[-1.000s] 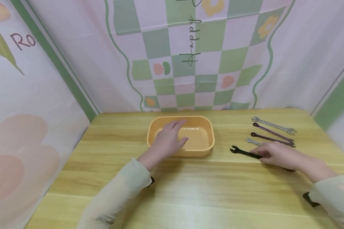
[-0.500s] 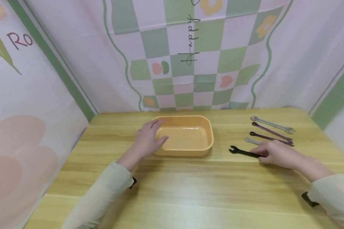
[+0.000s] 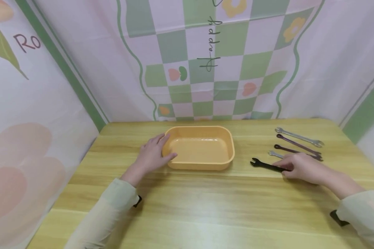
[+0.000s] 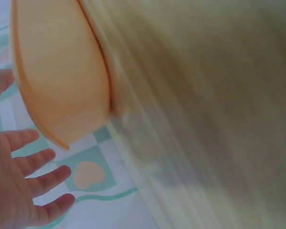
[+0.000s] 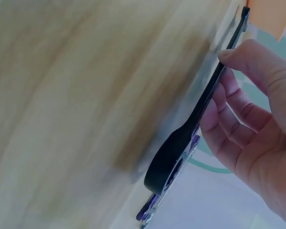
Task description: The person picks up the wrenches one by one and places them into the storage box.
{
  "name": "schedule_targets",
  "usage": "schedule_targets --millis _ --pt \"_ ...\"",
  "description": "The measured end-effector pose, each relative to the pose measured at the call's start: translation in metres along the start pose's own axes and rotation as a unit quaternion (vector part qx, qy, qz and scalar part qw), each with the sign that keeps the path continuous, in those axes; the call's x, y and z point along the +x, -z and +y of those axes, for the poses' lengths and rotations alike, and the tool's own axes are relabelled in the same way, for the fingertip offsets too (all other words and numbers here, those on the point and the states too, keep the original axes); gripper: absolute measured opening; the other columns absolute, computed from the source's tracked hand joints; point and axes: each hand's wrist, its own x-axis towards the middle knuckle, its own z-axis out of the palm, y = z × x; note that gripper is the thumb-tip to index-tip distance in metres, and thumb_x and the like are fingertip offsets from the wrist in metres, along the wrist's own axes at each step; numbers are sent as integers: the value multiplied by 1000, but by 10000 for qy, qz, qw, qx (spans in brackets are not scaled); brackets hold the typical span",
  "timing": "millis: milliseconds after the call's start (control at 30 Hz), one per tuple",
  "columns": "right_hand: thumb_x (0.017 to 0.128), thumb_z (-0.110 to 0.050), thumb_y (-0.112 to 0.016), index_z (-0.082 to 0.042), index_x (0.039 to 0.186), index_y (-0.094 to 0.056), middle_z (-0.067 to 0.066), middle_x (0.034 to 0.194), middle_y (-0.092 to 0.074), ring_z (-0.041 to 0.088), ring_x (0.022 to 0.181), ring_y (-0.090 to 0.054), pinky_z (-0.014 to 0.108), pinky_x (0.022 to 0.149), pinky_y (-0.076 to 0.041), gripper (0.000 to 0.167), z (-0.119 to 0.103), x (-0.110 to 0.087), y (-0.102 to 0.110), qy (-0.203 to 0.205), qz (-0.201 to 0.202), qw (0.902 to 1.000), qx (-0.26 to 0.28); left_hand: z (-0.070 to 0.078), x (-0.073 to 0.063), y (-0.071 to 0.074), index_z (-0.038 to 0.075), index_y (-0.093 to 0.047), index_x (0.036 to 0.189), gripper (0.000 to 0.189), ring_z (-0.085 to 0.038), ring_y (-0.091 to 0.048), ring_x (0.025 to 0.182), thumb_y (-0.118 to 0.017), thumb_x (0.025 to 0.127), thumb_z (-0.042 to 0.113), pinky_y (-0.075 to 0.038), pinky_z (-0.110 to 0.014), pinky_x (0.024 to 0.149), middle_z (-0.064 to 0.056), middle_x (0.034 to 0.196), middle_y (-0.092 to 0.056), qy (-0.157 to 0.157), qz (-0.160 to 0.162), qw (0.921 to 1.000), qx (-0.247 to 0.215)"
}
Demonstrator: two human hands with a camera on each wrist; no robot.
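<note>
At the left end of a yellow-orange plastic box [image 3: 199,166] is my left hand [image 3: 148,156], its fingers spread and loosely extended by the rim. The left wrist view shows the thumb [image 4: 4,80] close to that rim; whether it touches is unclear. My right hand [image 3: 306,168] pinches a black combination wrench [image 3: 266,165] by its shank, thumb on one side and fingers on the other. Its open jaw end points left toward the box, and its ring end [image 5: 164,167] shows in the right wrist view. The box has nothing in it.
Beyond the right hand, several wrenches lie side by side: a large silver one [image 3: 299,137], a purple one [image 3: 296,143], a dark one [image 3: 291,149] and a small silver one [image 3: 275,154], partly hidden by the hand. A patterned curtain [image 3: 227,69] hangs behind the wooden table [image 3: 205,207].
My left hand has moved left from above the box to its left end. The right hand stays near the same spot, now with a closer pinch on the black wrench.
</note>
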Motion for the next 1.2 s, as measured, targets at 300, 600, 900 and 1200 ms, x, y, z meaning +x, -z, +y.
schedule_targets --millis 300,600,900,1200 --pt "84 -4 -81 -1 115 -77 0 98 -71 0 64 -42 23 53 -39 31 -4 5 7 -155 -157 9993 309 -9 -1 -8 12 -24 164 89 -42 -30 148 -52 99 66 -31 -75 107 -14 168 -24 24 -236 9994 238" --pt "81 1 -79 -2 115 -78 -9 86 -64 -3 62 -42 22 51 -40 34 -6 8 14 11 93 9999 93 -13 -4 -13 9 -16 165 91 -42 -24 151 -45 101 67 -25 -76 110 -11 171 -15 77 -400 9991 125" --pt "82 0 -81 0 121 -75 -8 90 -66 1 68 -54 23 54 -47 40 -7 16 25 -97 6 9997 209 -12 -5 -14 9 -11 165 93 -40 -19 153 -39 101 70 -24 -75 112 -8 172 -11 147 -521 9984 158" --pt "84 -3 -81 -1 116 -77 -9 88 -65 1 71 -55 23 57 -49 33 -12 24 40 3 60 10000 -53 -14 -4 -14 9 -10 165 95 -38 -21 153 -41 100 71 -26 -72 113 -6 171 -9 81 -501 9982 332"
